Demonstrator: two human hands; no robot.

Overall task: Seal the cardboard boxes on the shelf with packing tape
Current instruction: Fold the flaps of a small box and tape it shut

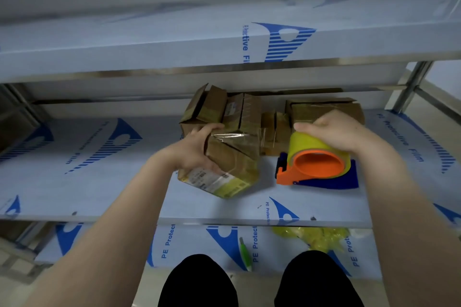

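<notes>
Steel shelving under blue-printed protective film fills the view, and the middle shelf (pixel 99 182) carries the work. Near centre the left grip (pixel 197 149) clasps a small cardboard box (pixel 232 157), digits curled over its top edge and its near face. The box is tipped up on one corner, probably so the side with glossy tape across it faces the roll. At the box's 3 o'clock the right grip (pixel 334 129) closes from above round the yellow roll of the tape dispenser (pixel 316 167). Its orange-and-blue frame appears to rest on the shelf, perhaps parked within reach between strips. Both forearms reach forward, wrists bent slightly down. Toward 12 o'clock more boxes (pixel 219 109) wait at the back, one with its flaps open.
</notes>
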